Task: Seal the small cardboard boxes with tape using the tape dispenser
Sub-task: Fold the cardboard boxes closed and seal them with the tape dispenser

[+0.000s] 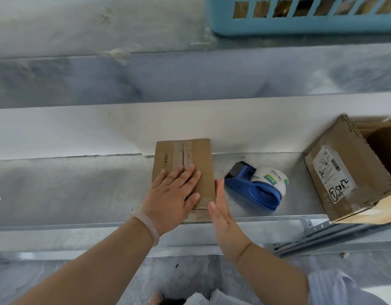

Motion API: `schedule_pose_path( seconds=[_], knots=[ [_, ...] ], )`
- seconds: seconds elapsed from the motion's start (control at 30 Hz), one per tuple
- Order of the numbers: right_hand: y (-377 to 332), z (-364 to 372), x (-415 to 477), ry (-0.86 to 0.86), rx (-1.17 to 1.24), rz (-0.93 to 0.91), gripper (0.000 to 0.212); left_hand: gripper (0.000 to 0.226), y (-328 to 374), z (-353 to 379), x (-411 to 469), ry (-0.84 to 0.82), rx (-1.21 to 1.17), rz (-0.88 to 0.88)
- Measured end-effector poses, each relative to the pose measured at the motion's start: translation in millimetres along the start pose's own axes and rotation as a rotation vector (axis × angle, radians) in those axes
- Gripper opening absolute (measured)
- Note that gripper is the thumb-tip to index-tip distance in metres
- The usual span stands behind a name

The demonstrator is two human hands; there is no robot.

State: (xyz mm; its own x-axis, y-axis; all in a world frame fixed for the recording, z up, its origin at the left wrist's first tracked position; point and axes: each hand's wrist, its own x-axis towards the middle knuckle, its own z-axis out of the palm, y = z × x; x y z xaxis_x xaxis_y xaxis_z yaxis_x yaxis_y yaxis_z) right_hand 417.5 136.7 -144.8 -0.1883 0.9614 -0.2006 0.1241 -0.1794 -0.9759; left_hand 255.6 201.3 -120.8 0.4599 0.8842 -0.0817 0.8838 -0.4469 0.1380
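A galvanised metal shelf carries the packing work, with a blue slotted basket on the level above. At far right an open, larger carton with a shipping label sits tilted, overhanging the front edge.

At centre lies the small cardboard box, flat on the shelf. Its long axis runs away from the person and leans slightly left at the far end. A strip of clear tape follows the centre seam along that axis.

Thin corrugated board of this size is likely light and fairly stiff. It would slide easily on bare metal and dent under hard pressure. The long side edges look like the safest hold, with a flat palm on top to steady it.

Just right of the box, the blue tape dispenser lies on its side. Its dark cutter head points up and left toward the box, its handle loop toward the front edge. That handle is the natural grip.

The left hand, a pale bracelet at the wrist, presses flat on the lid with fingers straight, holding nothing. The right hand stands edge-on between box and dispenser, open and empty. Whether it touches the box side cannot be told.
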Motion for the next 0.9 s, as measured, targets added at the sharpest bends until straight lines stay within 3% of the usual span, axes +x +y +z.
schedule_pose_path(
  seconds=[0.2,0.33,0.4,0.5,0.6,0.67,0.9],
  knots=[
    [0.2,-12.7,0.3,-0.062,0.015,0.037,0.059,0.07,-3.6,-7.2,2.4,-0.025,-0.162,-0.015],
    [-6.7,-31.3,2.1,-0.005,-0.542,-0.156,0.066,0.032,-9.0,-26.0,-3.2,0.1,-0.769,-0.088],
    [-11.3,-31.6,8.5,-0.015,-0.834,-0.322,0.062,0.022,-10.3,-30.9,-8.0,0.146,-0.867,-0.1],
    [-3.6,-28.1,17.9,0.012,-1.048,-0.437,0.06,0.024,-19.0,-24.5,-13.5,0.153,-0.744,0.014],
    [3.1,-29.3,22.7,0.072,-1.081,-0.495,0.054,0.044,-35.5,-7.0,-20.5,0.153,-0.389,0.244],
    [4.0,-31.1,25.5,0.076,-1.123,-0.55,0.052,0.043,-42.8,4.8,-25.1,0.207,-0.214,0.36],
    [7.7,-37.8,30.5,0.005,-1.126,-0.614,0.049,0.041,-50.3,19.3,-25.5,0.348,-0.129,0.409]
  ],
)
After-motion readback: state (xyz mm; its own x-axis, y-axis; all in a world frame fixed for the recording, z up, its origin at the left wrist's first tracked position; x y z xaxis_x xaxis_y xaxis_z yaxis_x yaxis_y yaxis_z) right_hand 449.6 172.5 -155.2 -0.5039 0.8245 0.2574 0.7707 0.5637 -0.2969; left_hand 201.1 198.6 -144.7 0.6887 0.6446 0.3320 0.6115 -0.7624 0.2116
